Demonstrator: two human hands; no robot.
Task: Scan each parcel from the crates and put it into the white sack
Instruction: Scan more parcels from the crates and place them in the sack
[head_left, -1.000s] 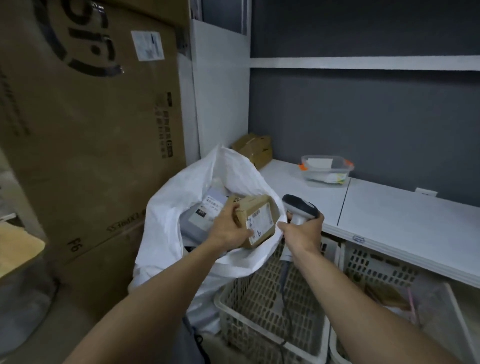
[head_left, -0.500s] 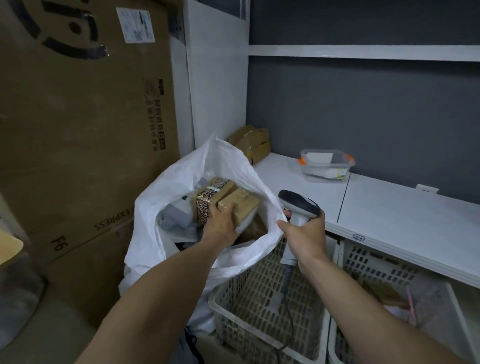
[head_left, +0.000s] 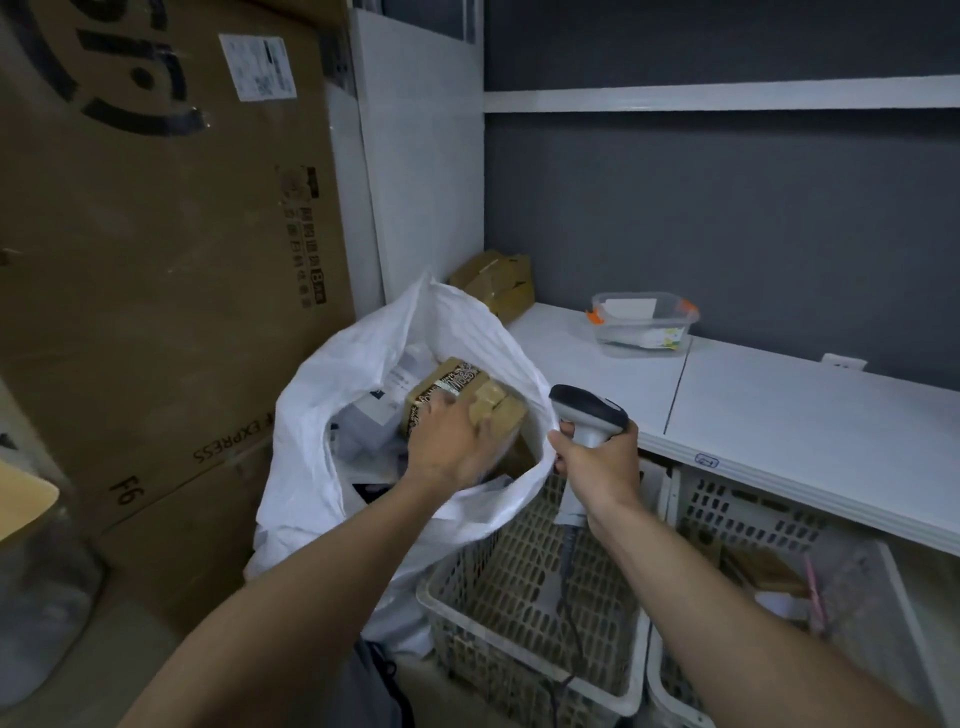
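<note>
Two grips: the left hand (head_left: 449, 447) curls its fingers round a box (head_left: 501, 408) inside the sack (head_left: 332, 415), the right hand (head_left: 602, 467) wraps its fingers round a scanner (head_left: 587, 410).

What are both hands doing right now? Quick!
Left hand: closed on the brown parcel, down in the white sack.
Right hand: closed around the scanner.

The sack (head_left: 332, 395) is white, and the brown parcel (head_left: 453, 378) carries black-and-white patterned tape. The scanner (head_left: 586, 411) is grey with a black top; the crate (head_left: 519, 592) is off-white lattice.
</note>
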